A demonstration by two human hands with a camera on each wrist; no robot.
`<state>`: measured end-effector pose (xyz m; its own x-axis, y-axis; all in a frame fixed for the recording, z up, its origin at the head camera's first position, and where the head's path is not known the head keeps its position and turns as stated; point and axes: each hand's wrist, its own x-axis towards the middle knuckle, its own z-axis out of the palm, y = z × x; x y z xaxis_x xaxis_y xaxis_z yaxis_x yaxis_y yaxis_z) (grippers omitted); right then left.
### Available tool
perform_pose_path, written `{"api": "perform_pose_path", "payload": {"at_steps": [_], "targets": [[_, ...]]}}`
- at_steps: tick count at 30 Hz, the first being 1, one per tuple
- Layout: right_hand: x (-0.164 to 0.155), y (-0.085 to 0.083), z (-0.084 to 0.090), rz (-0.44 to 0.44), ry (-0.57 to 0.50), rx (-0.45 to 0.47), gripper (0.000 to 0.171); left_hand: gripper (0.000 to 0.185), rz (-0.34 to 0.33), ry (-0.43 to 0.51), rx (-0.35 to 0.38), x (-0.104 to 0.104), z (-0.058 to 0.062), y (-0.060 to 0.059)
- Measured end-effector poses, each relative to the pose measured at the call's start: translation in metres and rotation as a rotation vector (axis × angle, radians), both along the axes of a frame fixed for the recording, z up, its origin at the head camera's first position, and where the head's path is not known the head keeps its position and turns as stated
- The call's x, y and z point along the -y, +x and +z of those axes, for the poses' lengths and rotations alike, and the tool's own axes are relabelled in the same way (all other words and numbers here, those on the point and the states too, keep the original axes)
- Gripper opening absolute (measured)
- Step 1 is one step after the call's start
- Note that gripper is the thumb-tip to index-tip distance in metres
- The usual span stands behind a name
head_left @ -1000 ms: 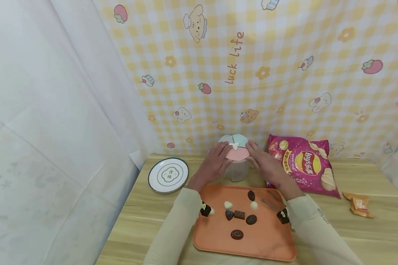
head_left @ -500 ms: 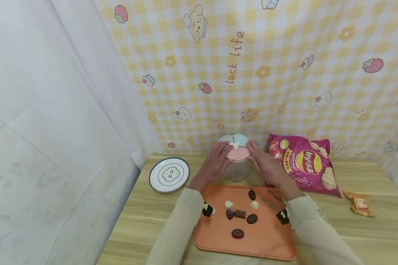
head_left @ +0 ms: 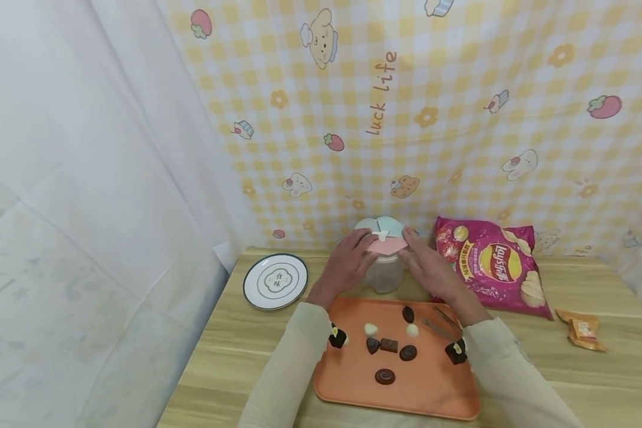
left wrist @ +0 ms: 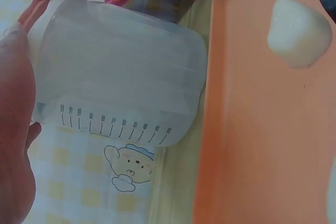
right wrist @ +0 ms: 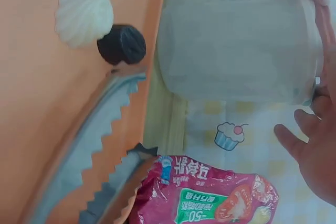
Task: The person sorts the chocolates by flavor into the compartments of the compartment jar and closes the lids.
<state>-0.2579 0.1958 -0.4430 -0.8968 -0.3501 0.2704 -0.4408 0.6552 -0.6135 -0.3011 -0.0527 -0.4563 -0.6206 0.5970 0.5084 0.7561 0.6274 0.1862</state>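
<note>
A clear plastic canister with measuring marks [head_left: 386, 274] stands at the far middle of the wooden counter [head_left: 235, 351], just beyond the orange tray [head_left: 353, 380]. Its round lid of pink, blue and white segments [head_left: 385, 238] sits on top, the pink near segment looking slightly raised. The left hand [head_left: 348, 264] and right hand [head_left: 428, 264] flank the lid, fingers lying along its rim from either side, likely to steady it while working the segment. Each grip is loose, fingers nearly straight and pressed to the lid edge, not clenched.

On the tray lie dark chocolates [head_left: 385, 375], white shell-shaped candies [right wrist: 84, 17] and serrated metal tongs [right wrist: 84, 145]. A pink crisp bag [head_left: 489, 267] lies right of the canister, a white plate with a dark rim [head_left: 275, 280] to the left, and a small orange wrapper [head_left: 580, 330] at the far right.
</note>
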Motion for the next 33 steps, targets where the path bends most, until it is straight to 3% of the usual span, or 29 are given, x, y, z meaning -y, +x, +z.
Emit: {"api": "perform_pose_path", "payload": {"at_steps": [5,11,15,21,29,33], "targets": [[-0.002,0.009,-0.001,-0.040,-0.052,0.025,0.068,0.043,-0.008,0.009,0.038,0.001,0.002,0.002],[-0.014,0.043,-0.001,-0.174,-0.091,0.059,0.046,0.039,-0.033,0.044,0.072,0.003,0.003,-0.002],[-0.028,0.072,-0.006,-0.172,-0.025,0.094,0.041,0.034,-0.057,0.117,0.064,0.002,0.002,-0.008],[-0.053,0.110,-0.016,-0.191,0.111,0.126,0.043,0.030,-0.110,0.322,0.092,-0.005,0.001,-0.016],[-0.080,0.142,-0.036,-0.199,0.298,0.115,0.047,0.032,-0.065,0.461,0.170,-0.010,0.000,-0.020],[-0.088,0.152,-0.043,-0.213,0.326,0.120,0.051,0.034,-0.030,0.517,0.239,-0.012,0.000,-0.020]]}}
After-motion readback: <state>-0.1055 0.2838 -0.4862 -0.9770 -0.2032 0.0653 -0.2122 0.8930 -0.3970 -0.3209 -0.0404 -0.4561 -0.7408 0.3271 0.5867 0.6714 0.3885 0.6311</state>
